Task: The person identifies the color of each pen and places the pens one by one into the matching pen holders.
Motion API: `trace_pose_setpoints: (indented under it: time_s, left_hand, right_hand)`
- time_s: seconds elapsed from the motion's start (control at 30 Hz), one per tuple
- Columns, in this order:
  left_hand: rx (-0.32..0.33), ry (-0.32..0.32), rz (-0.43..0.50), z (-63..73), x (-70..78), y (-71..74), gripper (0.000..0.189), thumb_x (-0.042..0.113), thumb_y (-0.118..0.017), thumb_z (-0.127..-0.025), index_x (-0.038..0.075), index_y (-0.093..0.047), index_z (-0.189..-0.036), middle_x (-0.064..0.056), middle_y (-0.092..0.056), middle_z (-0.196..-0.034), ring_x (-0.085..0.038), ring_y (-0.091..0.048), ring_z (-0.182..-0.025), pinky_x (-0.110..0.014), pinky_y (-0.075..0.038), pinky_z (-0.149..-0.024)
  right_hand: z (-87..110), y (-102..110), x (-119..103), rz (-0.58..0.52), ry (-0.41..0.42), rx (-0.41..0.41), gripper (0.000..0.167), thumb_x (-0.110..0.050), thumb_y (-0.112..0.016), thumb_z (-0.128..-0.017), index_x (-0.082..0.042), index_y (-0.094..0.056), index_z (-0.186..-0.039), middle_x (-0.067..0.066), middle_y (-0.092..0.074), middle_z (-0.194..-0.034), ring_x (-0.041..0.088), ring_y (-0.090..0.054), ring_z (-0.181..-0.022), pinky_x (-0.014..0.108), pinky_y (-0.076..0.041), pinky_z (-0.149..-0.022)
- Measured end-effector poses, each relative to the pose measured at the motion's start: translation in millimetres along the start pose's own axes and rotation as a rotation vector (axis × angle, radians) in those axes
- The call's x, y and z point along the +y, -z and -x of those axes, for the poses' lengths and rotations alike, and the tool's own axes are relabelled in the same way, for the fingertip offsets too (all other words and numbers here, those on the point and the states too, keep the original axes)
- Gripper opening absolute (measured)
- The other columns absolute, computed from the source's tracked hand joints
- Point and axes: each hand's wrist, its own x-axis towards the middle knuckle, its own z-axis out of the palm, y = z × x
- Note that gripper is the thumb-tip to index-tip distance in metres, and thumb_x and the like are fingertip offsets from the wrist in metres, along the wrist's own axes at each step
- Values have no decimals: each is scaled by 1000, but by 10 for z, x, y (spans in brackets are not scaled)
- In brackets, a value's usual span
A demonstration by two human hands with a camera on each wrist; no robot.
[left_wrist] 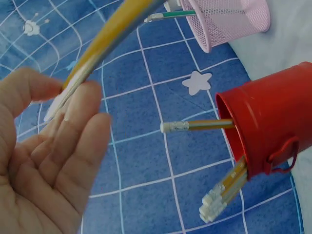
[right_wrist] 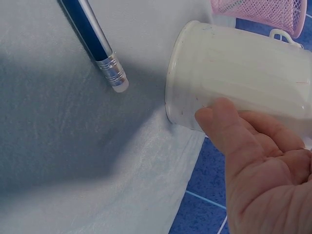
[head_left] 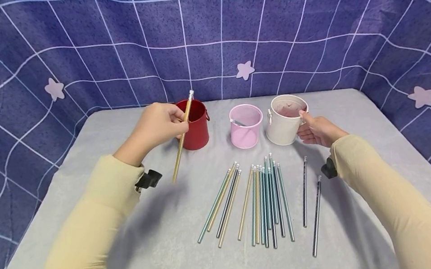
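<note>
My left hand (head_left: 159, 126) pinches a gold pencil (head_left: 182, 150) between thumb and fingers, its white eraser end up. The pencil slants in front of the red bucket (head_left: 195, 132), on the near side. In the left wrist view, several gold pencils (left_wrist: 209, 125) stick out of that bucket's mouth. My right hand (head_left: 319, 130) rests at the right side of the white bucket (head_left: 281, 128), its thumb near the rim and its fingers loosely extended along the wall. Between the two buckets stands a pink mesh cup (head_left: 245, 136) with a pencil inside.
Several teal, gold and dark pencils (head_left: 265, 205) lie in a spread group on the grey-covered table (head_left: 166, 259). Two dark pencils (head_left: 317, 216) lie apart on the right. A blue gridded cloth (head_left: 201, 23) with star shapes hangs behind the table.
</note>
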Motion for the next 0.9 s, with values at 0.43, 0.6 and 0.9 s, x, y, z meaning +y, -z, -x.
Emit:
trace_pose_setpoints:
  time_s: [0.43, 0.6, 0.9]
  left_hand:
    - [725, -279, 507, 504, -90, 207, 9, -7, -64, -77, -5, -68, -84, 13, -68, -69, 4, -61, -59, -11, -47, -57]
    - [832, -374, 773, 555, -135, 226, 11, -9, -65, -76, -1, -68, -83, 1, -71, -73, -7, -67, -64, -14, -50, -61]
    - [871, -374, 740, 305, -168, 206, 18, -13, -61, -76, 3, -67, -81, 3, -70, -77, -8, -68, -70, -16, -52, -65]
  right_hand:
    - [1, -16, 5, -19, 3, 13, 88, -54, -14, -100, 25, -13, -138, 40, -19, -145, 43, -23, -138, 46, -24, -111]
    - [20, 6, -6, -5, 6, 20, 88, -54, -12, -99, 25, -13, -138, 41, -20, -145, 44, -23, -137, 46, -25, -111]
    - [1, -34, -6, -3, -9, 29, 88, -55, -14, -99, 25, -14, -138, 40, -21, -145, 45, -25, -137, 46, -25, -111]
